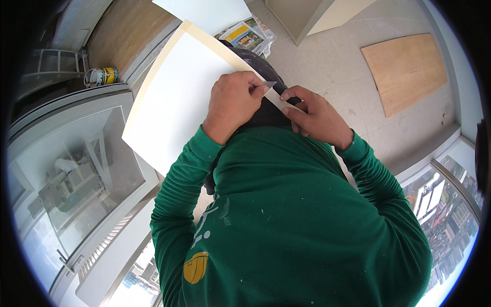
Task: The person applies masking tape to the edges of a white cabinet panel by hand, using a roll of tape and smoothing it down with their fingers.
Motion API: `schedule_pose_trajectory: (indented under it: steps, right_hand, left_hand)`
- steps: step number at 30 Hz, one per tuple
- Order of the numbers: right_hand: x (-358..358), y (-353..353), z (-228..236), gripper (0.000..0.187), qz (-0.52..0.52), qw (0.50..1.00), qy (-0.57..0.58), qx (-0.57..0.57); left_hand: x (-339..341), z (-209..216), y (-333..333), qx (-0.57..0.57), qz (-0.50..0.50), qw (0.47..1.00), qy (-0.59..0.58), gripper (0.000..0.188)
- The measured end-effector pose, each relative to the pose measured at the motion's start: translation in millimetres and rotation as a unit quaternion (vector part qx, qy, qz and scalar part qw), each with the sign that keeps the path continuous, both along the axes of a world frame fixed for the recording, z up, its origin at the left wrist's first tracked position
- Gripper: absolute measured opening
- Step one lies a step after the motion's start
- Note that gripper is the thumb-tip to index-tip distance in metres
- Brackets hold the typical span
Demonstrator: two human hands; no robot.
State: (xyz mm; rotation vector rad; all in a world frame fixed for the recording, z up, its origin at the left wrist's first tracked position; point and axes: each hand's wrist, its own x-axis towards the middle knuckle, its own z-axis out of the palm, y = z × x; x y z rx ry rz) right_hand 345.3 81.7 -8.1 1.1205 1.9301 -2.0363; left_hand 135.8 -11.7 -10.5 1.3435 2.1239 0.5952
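Observation:
Between my hands is a narrow pale strip (279, 99), stretched at a slant in front of my dark trousers. My left hand (232, 102) is closed in a pinch at its upper end, where a small grey pointed piece (271, 84) sticks out. Whether that piece belongs to the strip, I cannot tell. My right hand (319, 116) grips the lower end, thumb and fingers bent around it. Left of my body leans a white panel (176, 87) with a cream band (209, 42) along its edges; my left hand is over its right edge.
Printed packets (248, 35) lie on the floor beyond my legs. A wooden board (406, 71) rests on the tiles at right, and a beige panel (307, 20) stands at the back. A paint bucket (102, 77) and a glazed door (87, 169) are at left.

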Motion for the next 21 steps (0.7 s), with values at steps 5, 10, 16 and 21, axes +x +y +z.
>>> schedule_pose_trajectory:
  steps: [5,10,16,21]
  right_hand:
    - [0,0,0,0.031,0.001,1.000,0.000,0.000]
    - [1,-4,5,0.030,-0.011,0.999,0.021,0.027]
    - [3,-6,7,0.024,-0.008,0.995,0.067,0.078]
    - [-3,-6,-2,0.020,0.008,0.987,0.104,0.120]
  left_hand:
    - [1,-1,0,0.007,-0.008,1.000,0.018,0.018]
    - [1,-4,-1,0.024,-0.023,0.999,0.038,0.016]
    - [3,-6,1,0.017,-0.018,0.999,0.035,0.015]
    - [2,-8,2,0.022,-0.024,0.999,0.035,0.015]
